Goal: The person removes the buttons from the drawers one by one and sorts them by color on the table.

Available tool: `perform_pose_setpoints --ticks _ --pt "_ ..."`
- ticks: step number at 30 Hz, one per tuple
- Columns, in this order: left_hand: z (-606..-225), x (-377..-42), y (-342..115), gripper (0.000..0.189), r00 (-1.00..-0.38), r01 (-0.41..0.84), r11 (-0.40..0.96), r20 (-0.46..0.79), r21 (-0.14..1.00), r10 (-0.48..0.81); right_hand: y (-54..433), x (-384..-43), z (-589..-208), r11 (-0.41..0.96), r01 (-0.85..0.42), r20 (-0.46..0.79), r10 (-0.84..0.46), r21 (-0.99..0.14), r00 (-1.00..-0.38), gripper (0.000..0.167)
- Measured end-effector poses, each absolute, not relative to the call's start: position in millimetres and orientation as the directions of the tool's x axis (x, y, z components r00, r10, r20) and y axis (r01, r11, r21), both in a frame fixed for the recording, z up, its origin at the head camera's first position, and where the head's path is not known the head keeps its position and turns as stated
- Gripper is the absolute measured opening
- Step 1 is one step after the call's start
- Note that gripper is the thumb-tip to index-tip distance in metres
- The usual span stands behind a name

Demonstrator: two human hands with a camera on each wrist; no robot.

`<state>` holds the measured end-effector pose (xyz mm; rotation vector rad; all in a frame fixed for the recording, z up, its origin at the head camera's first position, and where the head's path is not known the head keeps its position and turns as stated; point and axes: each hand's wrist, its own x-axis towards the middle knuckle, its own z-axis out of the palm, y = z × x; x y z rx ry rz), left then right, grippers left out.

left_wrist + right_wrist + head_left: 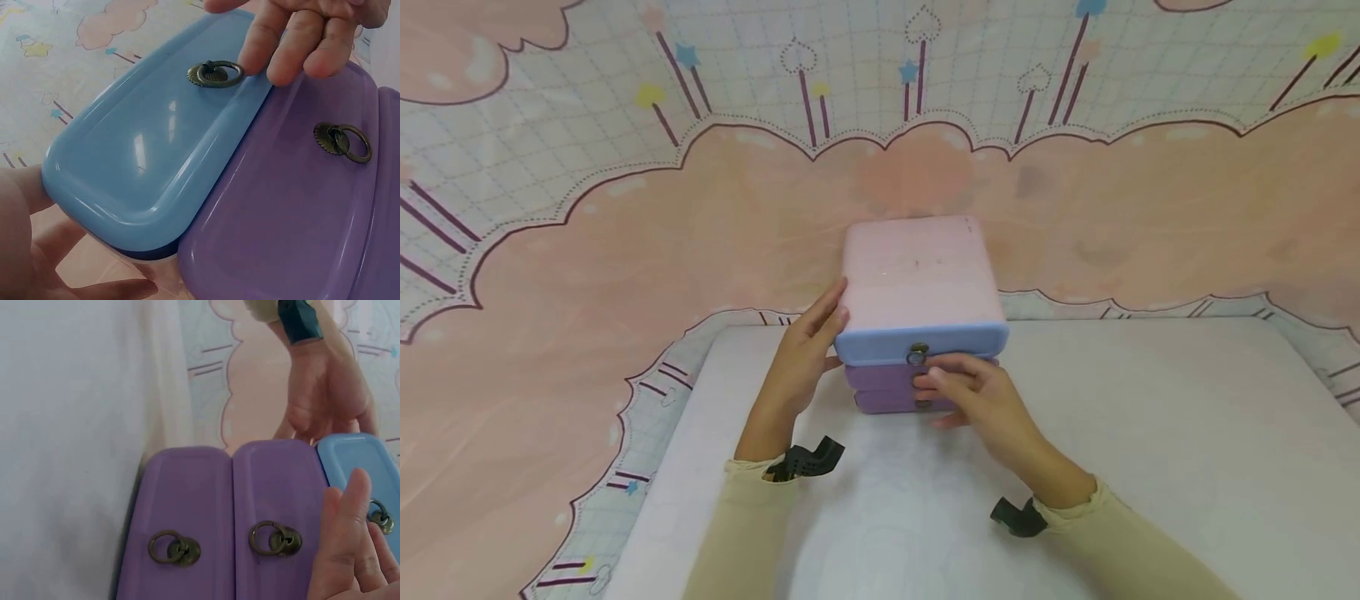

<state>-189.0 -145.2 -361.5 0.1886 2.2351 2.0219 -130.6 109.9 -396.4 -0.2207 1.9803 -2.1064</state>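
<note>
A small drawer cabinet with a pink top (921,271) stands on the white table. Its top drawer front is light blue (137,150); the two below are purple (275,487). Each front carries a bronze ring pull (215,74). My left hand (805,350) rests along the cabinet's left side, fingers extended. My right hand (981,392) is in front of the drawers, its fingers loosely extended. In the left wrist view, one right fingertip (253,59) is right at the edge of the blue drawer's ring.
The white table (1150,433) extends on both sides of the cabinet and in front of it. Behind hangs a patterned cloth (737,208) with peach clouds and stars. Dark straps (808,458) show at both sleeve cuffs.
</note>
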Motion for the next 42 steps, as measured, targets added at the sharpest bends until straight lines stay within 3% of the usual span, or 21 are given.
perform_pose_setpoints --ticks 12,42 --pt "-365.0 -184.9 -144.8 0.054 -0.983 0.031 0.072 0.018 0.997 0.182 94.4 -132.7 -394.6 -0.065 0.054 -0.040 -0.198 -0.996 -0.979 0.034" --pt "-368.1 -187.3 -142.7 0.052 -0.989 0.066 0.168 0.042 0.984 0.143 100.2 -123.6 -387.5 0.047 0.053 -0.063 -0.250 -0.997 -0.966 0.030"
